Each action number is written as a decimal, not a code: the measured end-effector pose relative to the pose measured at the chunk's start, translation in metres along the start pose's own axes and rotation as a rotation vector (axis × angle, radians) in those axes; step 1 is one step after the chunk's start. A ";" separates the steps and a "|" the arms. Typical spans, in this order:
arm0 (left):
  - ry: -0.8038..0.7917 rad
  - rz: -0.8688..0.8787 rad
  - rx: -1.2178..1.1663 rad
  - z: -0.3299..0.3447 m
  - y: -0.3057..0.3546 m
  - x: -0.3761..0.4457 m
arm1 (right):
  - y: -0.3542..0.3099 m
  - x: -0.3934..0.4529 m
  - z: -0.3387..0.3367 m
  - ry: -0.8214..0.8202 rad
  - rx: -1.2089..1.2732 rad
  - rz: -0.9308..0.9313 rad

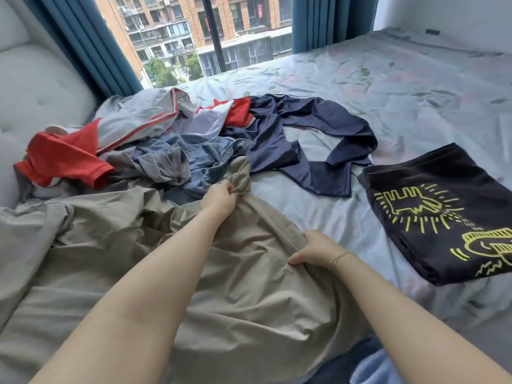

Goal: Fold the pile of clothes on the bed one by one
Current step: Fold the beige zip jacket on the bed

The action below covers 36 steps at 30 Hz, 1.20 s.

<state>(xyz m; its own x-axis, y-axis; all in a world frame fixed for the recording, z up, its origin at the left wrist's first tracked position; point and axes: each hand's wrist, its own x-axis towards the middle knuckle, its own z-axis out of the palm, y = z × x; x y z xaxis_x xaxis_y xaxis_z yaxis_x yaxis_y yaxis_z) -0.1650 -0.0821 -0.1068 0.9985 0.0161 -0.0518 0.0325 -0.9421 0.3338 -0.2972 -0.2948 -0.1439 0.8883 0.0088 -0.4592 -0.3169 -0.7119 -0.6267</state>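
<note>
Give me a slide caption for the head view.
Both hands grip a beige garment beside one folded black shirt.

Daylight is coming through a window [177,37] between blue curtains [83,45]; a padded headboard [30,87] is standing left.

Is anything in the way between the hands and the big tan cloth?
No. Both the left hand and right hand already grip the tan cloth, fingers bunching it.
</note>
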 end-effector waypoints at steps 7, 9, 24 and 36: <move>-0.090 -0.092 -1.264 -0.073 -0.003 -0.028 | -0.017 -0.009 -0.011 0.093 0.165 -0.141; -0.137 -0.090 -1.520 -0.112 -0.009 -0.042 | -0.020 -0.020 -0.012 0.165 0.116 -0.197; -0.147 -0.013 -0.193 -0.085 -0.086 -0.091 | -0.016 -0.046 -0.013 0.003 0.044 -0.037; -0.041 -0.084 0.102 -0.001 0.022 0.002 | -0.021 -0.014 -0.009 -0.048 0.149 -0.090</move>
<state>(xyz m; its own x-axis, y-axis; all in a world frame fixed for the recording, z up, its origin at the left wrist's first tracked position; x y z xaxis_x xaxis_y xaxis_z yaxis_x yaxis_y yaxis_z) -0.1619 -0.1027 -0.0988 0.9897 0.0849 -0.1150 0.1096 -0.9672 0.2291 -0.3001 -0.2860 -0.1188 0.8996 0.1038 -0.4242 -0.2858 -0.5946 -0.7515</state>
